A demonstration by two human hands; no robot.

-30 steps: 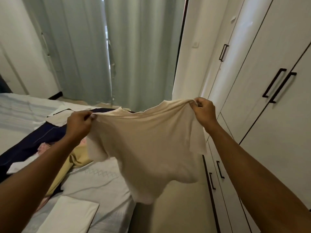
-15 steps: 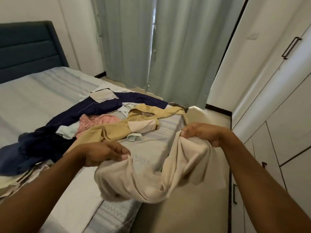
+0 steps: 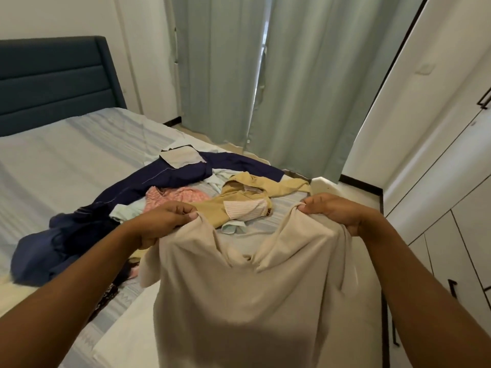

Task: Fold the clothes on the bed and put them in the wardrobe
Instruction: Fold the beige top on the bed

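Beige shirt (image 3: 255,301) hangs between our hands above the near corner of the bed (image 3: 66,160). Our left hand (image 3: 164,221) pinches one top corner with curled fingers, our right hand (image 3: 334,211) bunches the other. Navy (image 3: 170,176), mustard (image 3: 239,197) and pink (image 3: 170,195) clothes lie heaped behind; wardrobe doors (image 3: 451,181) stand at right.
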